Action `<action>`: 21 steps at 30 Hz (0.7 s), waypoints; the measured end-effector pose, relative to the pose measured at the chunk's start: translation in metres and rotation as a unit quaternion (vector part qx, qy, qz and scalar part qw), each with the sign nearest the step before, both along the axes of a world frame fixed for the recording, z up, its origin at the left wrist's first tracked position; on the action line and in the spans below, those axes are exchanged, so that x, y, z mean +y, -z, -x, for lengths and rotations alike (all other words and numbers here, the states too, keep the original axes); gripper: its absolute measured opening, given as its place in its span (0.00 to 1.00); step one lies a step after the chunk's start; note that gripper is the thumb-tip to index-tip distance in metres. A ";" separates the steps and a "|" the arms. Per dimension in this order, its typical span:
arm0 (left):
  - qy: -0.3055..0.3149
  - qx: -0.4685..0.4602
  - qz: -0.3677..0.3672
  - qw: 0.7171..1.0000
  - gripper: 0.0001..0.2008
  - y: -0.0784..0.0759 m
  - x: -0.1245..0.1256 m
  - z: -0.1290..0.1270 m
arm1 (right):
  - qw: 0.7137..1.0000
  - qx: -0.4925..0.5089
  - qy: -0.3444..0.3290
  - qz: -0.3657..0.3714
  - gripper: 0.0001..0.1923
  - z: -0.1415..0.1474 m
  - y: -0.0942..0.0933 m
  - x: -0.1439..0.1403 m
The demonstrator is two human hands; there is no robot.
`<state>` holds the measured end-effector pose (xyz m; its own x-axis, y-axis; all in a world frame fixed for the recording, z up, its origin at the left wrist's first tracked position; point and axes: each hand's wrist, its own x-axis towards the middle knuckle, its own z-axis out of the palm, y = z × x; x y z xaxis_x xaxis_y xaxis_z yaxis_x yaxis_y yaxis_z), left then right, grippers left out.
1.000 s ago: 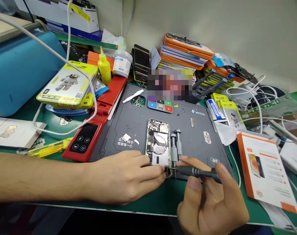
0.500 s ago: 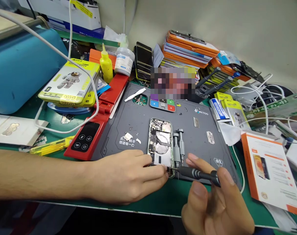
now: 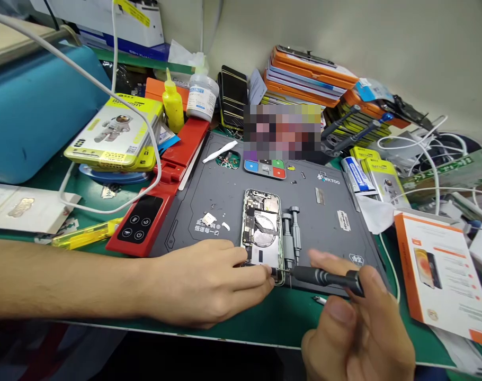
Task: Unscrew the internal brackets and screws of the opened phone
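Note:
An opened phone (image 3: 262,227) lies on the grey work mat (image 3: 233,182), its circuit board and a round coil showing. My left hand (image 3: 209,283) is closed over the phone's lower left side, the fingertips pressed on its bottom end and hiding part of it. In my right hand (image 3: 360,328) is a grey screwdriver (image 3: 324,279), held almost level between finger and thumb. Its thin tip points left at the phone's lower right corner; whether it touches a screw I cannot make out. Two more grey screwdrivers (image 3: 292,233) lie along the phone's right side.
Small metal parts (image 3: 209,219) are scattered left of the phone. A red device (image 3: 140,225) with touch buttons borders the mat on the left. To the right stands a white and orange box (image 3: 443,270). A white cable (image 3: 155,143) loops above the left side.
The view has shifted slightly. My right hand and the screwdriver's handle sit a little farther right, and a small white-tipped item now shows beneath the handle. My left hand keeps its place on the phone.

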<state>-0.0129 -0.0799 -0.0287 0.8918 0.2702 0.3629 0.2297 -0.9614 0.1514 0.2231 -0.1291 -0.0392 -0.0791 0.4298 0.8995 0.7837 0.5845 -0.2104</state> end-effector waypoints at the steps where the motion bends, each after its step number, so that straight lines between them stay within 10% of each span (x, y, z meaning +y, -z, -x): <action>1: 0.000 0.000 -0.001 1.000 0.18 0.000 0.000 0.000 | 1.000 -0.007 0.004 -0.008 0.36 0.000 0.000 0.001; 21: -0.002 -0.015 -0.020 1.000 0.17 -0.003 0.001 -0.001 | 0.999 0.006 0.030 -0.007 0.34 -0.002 -0.002 0.002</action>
